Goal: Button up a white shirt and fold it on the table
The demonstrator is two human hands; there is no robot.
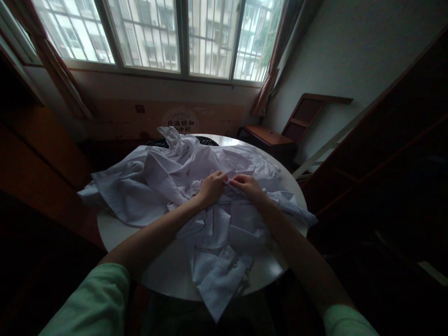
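Note:
A heap of rumpled white shirts (140,186) covers much of a round white table (164,275). Near the middle of the heap, my left hand (212,188) is closed in a pinch on a bit of the white cloth. Close beside it, my right hand (249,185) pinches the same gathered part, with the two sets of fingertips almost touching. Whether a button lies between the fingers is too small to make out. A collar-like corner (220,280) with a button (234,264) hangs over the table's near edge.
Behind the table stand a wooden chair (269,135) on the right and a printed cardboard box (217,114) under the barred window (150,37). Part of a black woven item (206,140) shows behind the cloth. Dark wooden furniture (350,172) rises at the right.

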